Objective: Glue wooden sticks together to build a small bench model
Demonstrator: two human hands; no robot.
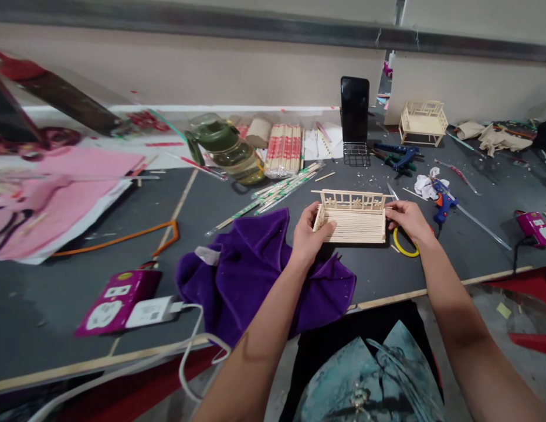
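A miniature wooden bench (354, 225) made of thin sticks is held just above the dark table, its slatted seat facing me and its railed back away from me. My left hand (311, 234) grips its left end, thumb over the seat. At the right end, the fingers of my right hand (409, 221) are closed on the side of the bench by the back rail's tip; whether they also pinch a small stick is hidden. Yellow-handled scissors (406, 243) lie under and beside my right hand. A purple cloth (250, 258) is spread below my left hand.
Behind stand a phone (355, 111) on a wire stand, a green-lidded jug (229, 152), bundled chopsticks (284, 149) and a finished small bench (424, 123). At right lie a blue glue gun (444, 202) and pliers (400, 158). A purple power socket (118, 299) with a white cable sits front left.
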